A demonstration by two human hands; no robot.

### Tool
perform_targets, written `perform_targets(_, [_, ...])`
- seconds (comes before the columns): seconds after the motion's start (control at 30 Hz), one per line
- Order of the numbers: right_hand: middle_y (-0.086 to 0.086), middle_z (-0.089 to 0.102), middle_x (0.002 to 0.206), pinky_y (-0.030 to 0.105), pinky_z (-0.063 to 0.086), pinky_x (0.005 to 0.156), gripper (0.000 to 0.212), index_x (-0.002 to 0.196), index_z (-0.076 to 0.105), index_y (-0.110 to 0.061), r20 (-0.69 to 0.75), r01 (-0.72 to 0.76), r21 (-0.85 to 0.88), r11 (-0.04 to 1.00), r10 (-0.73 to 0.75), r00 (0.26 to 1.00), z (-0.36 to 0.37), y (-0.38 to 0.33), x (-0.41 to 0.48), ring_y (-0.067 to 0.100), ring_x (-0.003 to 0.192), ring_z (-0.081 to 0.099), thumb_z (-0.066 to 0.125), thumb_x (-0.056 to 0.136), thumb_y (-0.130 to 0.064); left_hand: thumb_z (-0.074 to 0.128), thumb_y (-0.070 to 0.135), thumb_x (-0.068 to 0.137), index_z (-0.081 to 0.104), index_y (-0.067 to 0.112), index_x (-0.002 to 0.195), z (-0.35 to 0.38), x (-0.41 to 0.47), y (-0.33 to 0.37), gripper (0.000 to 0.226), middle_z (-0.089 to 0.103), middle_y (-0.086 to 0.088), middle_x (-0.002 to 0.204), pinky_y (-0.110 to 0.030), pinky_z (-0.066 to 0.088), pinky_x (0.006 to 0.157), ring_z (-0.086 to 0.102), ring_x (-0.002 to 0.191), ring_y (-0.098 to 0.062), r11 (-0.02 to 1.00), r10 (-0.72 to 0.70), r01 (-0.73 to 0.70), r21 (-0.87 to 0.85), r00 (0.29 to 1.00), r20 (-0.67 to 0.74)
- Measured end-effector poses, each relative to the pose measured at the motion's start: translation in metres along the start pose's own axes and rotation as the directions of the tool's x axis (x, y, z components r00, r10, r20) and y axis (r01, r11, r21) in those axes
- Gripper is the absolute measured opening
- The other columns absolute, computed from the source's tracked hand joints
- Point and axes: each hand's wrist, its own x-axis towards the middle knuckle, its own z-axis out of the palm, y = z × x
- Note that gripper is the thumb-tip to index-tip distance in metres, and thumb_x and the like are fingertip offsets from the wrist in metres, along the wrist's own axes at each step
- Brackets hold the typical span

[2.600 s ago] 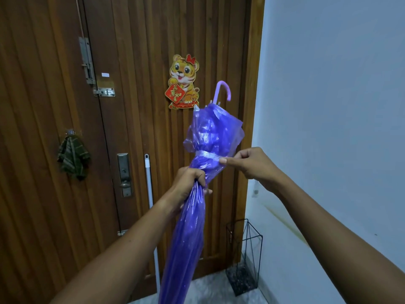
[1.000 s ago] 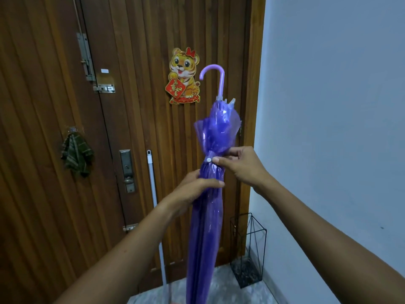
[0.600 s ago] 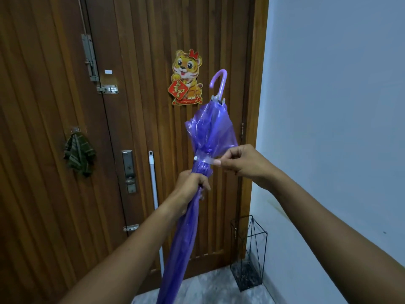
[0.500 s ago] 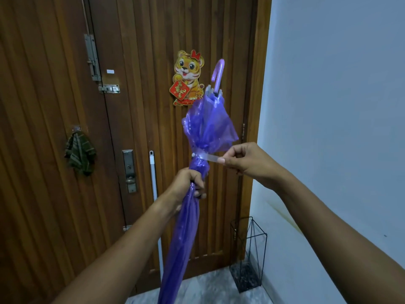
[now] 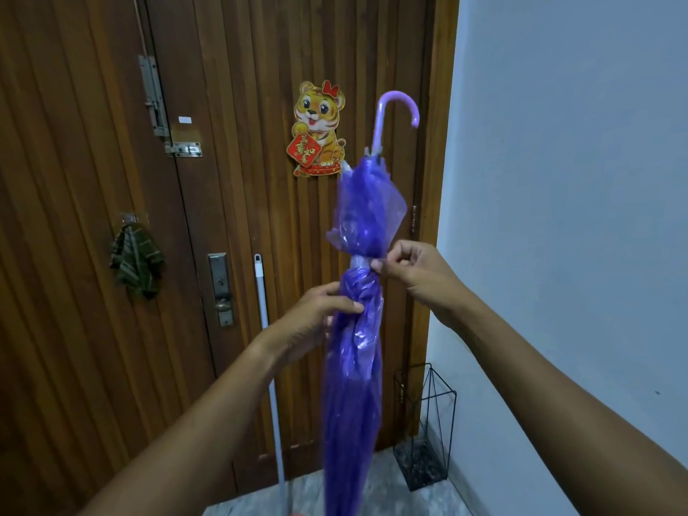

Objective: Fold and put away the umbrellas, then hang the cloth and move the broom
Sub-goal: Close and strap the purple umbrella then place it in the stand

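Cloth [image 5: 137,260]: hangs bunched from a hook on the door, well to the left of my hands; I touch nothing of it.

Broom [image 5: 265,329]: only its pale pole shows, leaning upright on the door, behind and just left of my left forearm; the head is out of view.

Left hand [image 5: 314,322]: my fingers are curled together around the rolled canopy, clamped on it below the strap. This hand is the lower of the two and steadies the shaft.

Umbrella [image 5: 357,366]: purple, closed, held between my hands with its long axis near upright. The hooked handle [image 5: 396,109] is at the top; the tip runs out of the bottom of the frame. Above the strap the canopy bulges loose.

Strap [image 5: 360,261]: pale band cinched round the canopy, directly left of my right fingertips and touching them.

Right hand [image 5: 413,271]: thumb and forefinger pinched together on the strap's end; remaining fingers curled. I cannot tell whether the snap is fastened.

Stand [image 5: 426,422]: black wire frame on the floor in the corner, below and right of the umbrella, well apart from it.

Judgement: fastening is the step in hand. Next the umbrella must go down and to the right, into the stand; the right hand is on that side.
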Motion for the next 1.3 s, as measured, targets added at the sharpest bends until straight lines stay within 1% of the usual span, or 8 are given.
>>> perform_targets(0.17, [0.005, 0.075, 0.074, 0.052, 0.061, 0.075, 0.029, 0.076, 0.070, -0.005, -0.191, -0.071, -0.275, 0.959, 0.018, 0.981, 0.026, 0.006, 0.005, 0.026, 0.076, 0.075, 0.088, 0.073, -0.028, 0.084, 0.023, 0.077, 0.027, 0.022, 0.137, 0.040, 0.009, -0.023, 0.083, 0.063, 0.003, 0.116, -0.024, 0.052, 0.085, 0.065, 0.103, -0.011, 0.955, 0.167, -0.075, 0.287, 0.936, -0.309])
perform_targets(0.33, [0.003, 0.076, 0.077, 0.032, 0.060, 0.079, 0.024, 0.080, 0.077, -0.006, -0.102, -0.028, -0.236, 0.971, 0.003, 0.995, 0.029, -0.007, 0.004, 0.017, 0.079, 0.073, 0.087, 0.076, -0.027, 0.067, 0.003, 0.072, 0.014, 0.017, 0.147, 0.042, 0.013, -0.021, 0.093, 0.057, -0.007, 0.115, -0.032, 0.055, 0.073, 0.064, 0.092, -0.019, 0.981, 0.185, -0.120, 0.153, 0.824, -0.535])
perform_targets(0.43, [0.008, 0.075, 0.086, 0.015, 0.054, 0.072, 0.021, 0.096, 0.077, 0.004, -0.060, -0.061, -0.043, 0.997, 0.058, 0.997, 0.019, -0.010, 0.001, 0.012, 0.081, 0.066, 0.079, 0.084, -0.013, 0.058, 0.000, 0.060, 0.033, 0.028, 0.119, 0.030, 0.005, -0.010, 0.070, 0.053, -0.011, 0.091, -0.029, 0.046, 0.051, 0.055, 0.065, -0.018, 0.971, 0.237, -0.221, 0.092, 0.845, -0.480])
perform_targets(0.53, [0.009, 0.074, 0.090, 0.017, 0.049, 0.065, 0.021, 0.099, 0.078, -0.002, -0.050, -0.131, 0.079, 0.988, 0.135, 0.990, 0.019, -0.006, -0.003, 0.017, 0.086, 0.064, 0.079, 0.084, -0.017, 0.060, 0.002, 0.063, 0.037, 0.030, 0.104, 0.024, 0.001, -0.008, 0.055, 0.054, -0.013, 0.084, -0.033, 0.045, 0.049, 0.053, 0.054, -0.021, 0.957, 0.287, -0.285, 0.062, 0.886, -0.364])
perform_targets(0.63, [0.005, 0.075, 0.084, 0.027, 0.036, 0.065, 0.026, 0.092, 0.080, -0.010, -0.053, -0.188, 0.175, 0.967, 0.200, 0.978, 0.023, -0.005, -0.004, 0.019, 0.080, 0.060, 0.085, 0.073, -0.027, 0.068, 0.007, 0.088, 0.040, 0.028, 0.106, 0.023, 0.000, -0.008, 0.039, 0.057, -0.004, 0.084, -0.034, 0.050, 0.053, 0.056, 0.053, -0.018, 0.947, 0.297, -0.318, -0.045, 0.921, -0.251])
perform_targets(0.8, [0.002, 0.073, 0.080, 0.028, 0.045, 0.071, 0.038, 0.087, 0.080, -0.008, -0.173, -0.157, 0.207, 0.966, 0.194, 0.966, 0.021, -0.008, -0.005, 0.012, 0.074, 0.060, 0.089, 0.061, -0.034, 0.069, 0.018, 0.092, 0.055, 0.019, 0.103, 0.015, 0.001, -0.005, 0.018, 0.064, -0.008, 0.094, -0.045, 0.057, 0.076, 0.067, 0.074, -0.025, 0.934, 0.294, -0.318, -0.165, 0.943, -0.154])
perform_targets(1.0, [-0.006, 0.075, 0.078, 0.021, 0.050, 0.069, 0.017, 0.084, 0.079, -0.015, -0.205, -0.144, 0.128, 0.981, 0.168, 0.964, 0.019, -0.010, -0.004, 0.003, 0.070, 0.065, 0.085, 0.075, -0.029, 0.069, 0.023, 0.092, 0.068, 0.021, 0.124, 0.008, 0.003, 0.005, 0.032, 0.074, -0.010, 0.107, -0.032, 0.057, 0.076, 0.069, 0.087, -0.023, 0.937, 0.345, -0.348, 0.026, 0.916, -0.204])
perform_targets(1.3, [0.004, 0.074, 0.085, 0.030, 0.049, 0.078, 0.017, 0.099, 0.081, -0.011, -0.147, -0.207, 0.249, 0.946, 0.248, 0.957, 0.028, -0.013, 0.002, 0.018, 0.081, 0.062, 0.079, 0.084, -0.019, 0.071, 0.022, 0.090, 0.052, 0.012, 0.143, -0.009, 0.003, 0.003, 0.058, 0.063, -0.002, 0.137, -0.027, 0.054, 0.097, 0.066, 0.116, -0.010, 0.911, 0.407, -0.412, 0.029, 0.884, -0.231])
